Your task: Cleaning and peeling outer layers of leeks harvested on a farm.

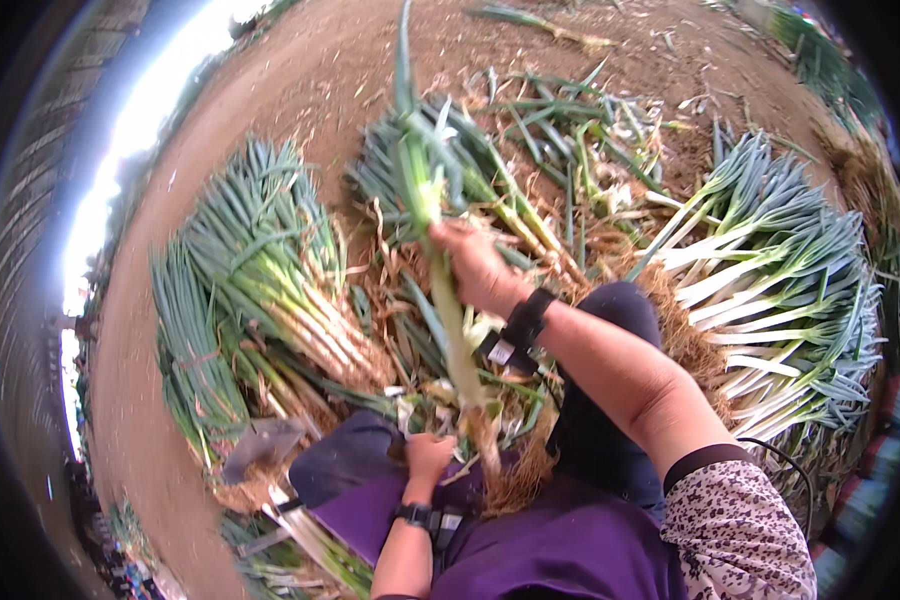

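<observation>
My right hand [478, 268] is closed round the middle of a long green onion [450, 330]. The stalk stands nearly upright before me, with green leaves at the top and a pale shank running down to brown roots near my lap. Low by my left knee, my left hand [430, 457] is closed, close to the root end. What its fingers hold, if anything, I cannot make out. Under and behind the held stalk lie loose green onions [515, 210] and peeled-off leaves and husks.
Bundled, unpeeled green onions [280, 270] lie on the left. A fan of white-stemmed green onions [760, 290] lies on the right, roots toward me. Leaf scraps [600, 140] litter the brown dirt floor [320, 60]. A flat grey piece [260, 447] sits beyond my left knee.
</observation>
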